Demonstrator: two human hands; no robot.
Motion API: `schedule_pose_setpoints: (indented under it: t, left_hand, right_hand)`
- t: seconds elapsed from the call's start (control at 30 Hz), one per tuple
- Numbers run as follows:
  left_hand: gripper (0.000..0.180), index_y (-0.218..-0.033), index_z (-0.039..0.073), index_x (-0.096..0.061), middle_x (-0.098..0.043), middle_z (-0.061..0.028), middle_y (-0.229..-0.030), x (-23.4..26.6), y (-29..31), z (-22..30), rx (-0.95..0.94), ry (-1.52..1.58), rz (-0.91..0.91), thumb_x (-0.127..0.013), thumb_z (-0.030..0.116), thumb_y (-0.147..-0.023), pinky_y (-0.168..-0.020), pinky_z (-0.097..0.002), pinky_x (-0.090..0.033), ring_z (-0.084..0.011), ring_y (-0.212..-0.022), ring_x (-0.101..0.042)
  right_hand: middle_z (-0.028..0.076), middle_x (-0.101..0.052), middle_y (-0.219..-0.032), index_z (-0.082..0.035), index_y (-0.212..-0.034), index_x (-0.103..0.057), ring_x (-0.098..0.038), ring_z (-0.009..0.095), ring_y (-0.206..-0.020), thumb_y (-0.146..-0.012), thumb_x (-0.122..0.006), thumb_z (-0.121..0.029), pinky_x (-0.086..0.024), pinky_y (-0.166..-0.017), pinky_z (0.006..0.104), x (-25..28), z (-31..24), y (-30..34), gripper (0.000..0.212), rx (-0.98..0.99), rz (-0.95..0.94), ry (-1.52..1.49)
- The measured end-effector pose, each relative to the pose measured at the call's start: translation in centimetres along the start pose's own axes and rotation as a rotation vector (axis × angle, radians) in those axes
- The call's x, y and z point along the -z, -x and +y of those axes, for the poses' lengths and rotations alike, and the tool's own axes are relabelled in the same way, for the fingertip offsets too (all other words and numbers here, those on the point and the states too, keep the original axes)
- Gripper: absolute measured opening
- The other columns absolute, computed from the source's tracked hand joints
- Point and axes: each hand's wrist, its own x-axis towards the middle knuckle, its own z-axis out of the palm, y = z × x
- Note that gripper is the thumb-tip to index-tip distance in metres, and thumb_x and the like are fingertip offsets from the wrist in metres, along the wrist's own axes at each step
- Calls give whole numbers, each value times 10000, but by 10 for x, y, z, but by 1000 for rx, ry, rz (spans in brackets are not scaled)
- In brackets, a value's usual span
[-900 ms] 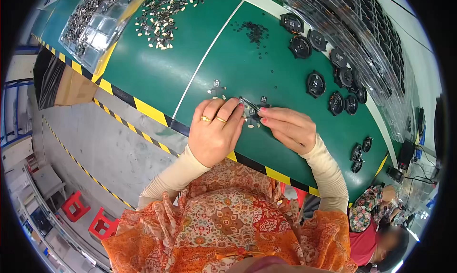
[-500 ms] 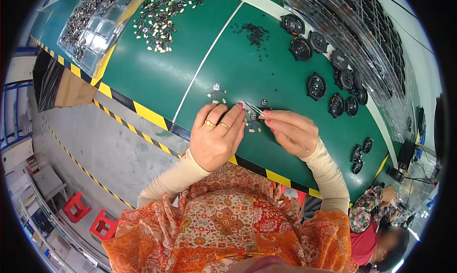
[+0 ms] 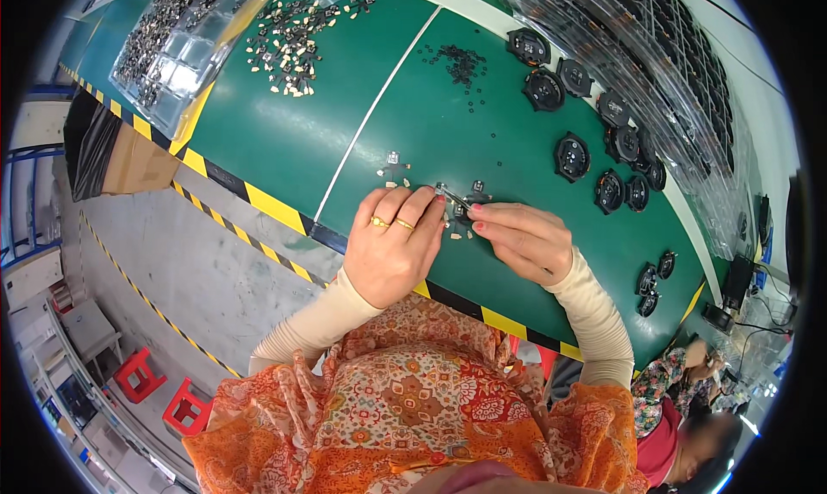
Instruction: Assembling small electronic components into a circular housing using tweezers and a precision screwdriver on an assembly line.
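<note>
My right hand (image 3: 530, 242) is closed in a pinch on a pair of thin metal tweezers (image 3: 457, 199). The tweezers' tips meet the fingertips of my left hand (image 3: 392, 246), which wears two gold-coloured rings. Those left fingers pinch a small electronic part (image 3: 441, 188), mostly hidden by the fingertips. Under and beside the tweezers lie small black flex-cable parts (image 3: 478, 186) with pale tabs. One more flex-cable part (image 3: 394, 160), with a clear square end, rests just beyond my left fingers.
Tiny black pieces (image 3: 463, 63) are scattered farther up the green table (image 3: 284, 158). A pile of flex parts (image 3: 289, 42) and a filled plastic tray (image 3: 181, 76) lie left. Round black housings (image 3: 572, 155) and stacked trays (image 3: 637, 72) line the right. A co-worker (image 3: 676, 408) sits at lower right.
My right hand and the tweezers have shifted slightly left, and the tweezers look turned a little. My left hand keeps nearly the same place. The co-worker's arms have moved slightly.
</note>
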Motion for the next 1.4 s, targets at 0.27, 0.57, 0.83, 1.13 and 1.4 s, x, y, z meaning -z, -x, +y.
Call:
schedule_pose_setpoints:
  t: [0.27, 0.57, 0.83, 1.13, 1.4]
  left_hand:
    - [292, -1049, 11, -713, -637, -70, -1158, 1, -4, 0, -35, -2, -1, -736, 60, -762, -923, -433, -467, -259, -1032, -567]
    - [293, -1046, 16, -723, -674, -54, -1142, -1, -3, 0, -28, -10, 15, -727, 36, -754, -921, -425, -479, -238, -992, -588]
    - [295, -1049, 20, -723, -672, -58, -1147, 0, -3, 0, -27, -13, 18, -728, 49, -755, -928, -427, -476, -236, -990, -584]
    - [290, -1043, 18, -721, -669, -55, -1153, -1, -3, 1, -27, -17, 26, -729, 49, -755, -930, -427, -473, -234, -989, -579]
    - [288, -1032, 19, -727, -680, -51, -1144, -1, -3, 3, -28, -46, 18, -733, 48, -745, -931, -425, -472, -223, -966, -589]
  right_hand:
    - [188, -663, -1148, 59, -1077, -671, -689, 341, -997, -718, -709, 107, -593, -834, 397, 0, 4, 2, 364, 56, -7, 21]
    - [175, -669, -1140, 50, -1067, -675, -708, 314, -918, -738, -699, 112, -595, -767, 369, -2, 1, 3, 335, -26, 70, 38]
    - [176, -669, -1146, 57, -1076, -672, -709, 312, -922, -752, -691, 115, -594, -760, 370, -1, -1, 2, 330, -36, 47, 38]
    - [174, -667, -1152, 52, -1078, -672, -705, 317, -939, -745, -694, 116, -595, -779, 372, 0, 0, 1, 340, -23, 32, 38]
    - [169, -673, -1142, 45, -1070, -675, -706, 316, -937, -746, -693, 111, -596, -771, 372, -3, 1, 5, 332, -29, 46, 31]
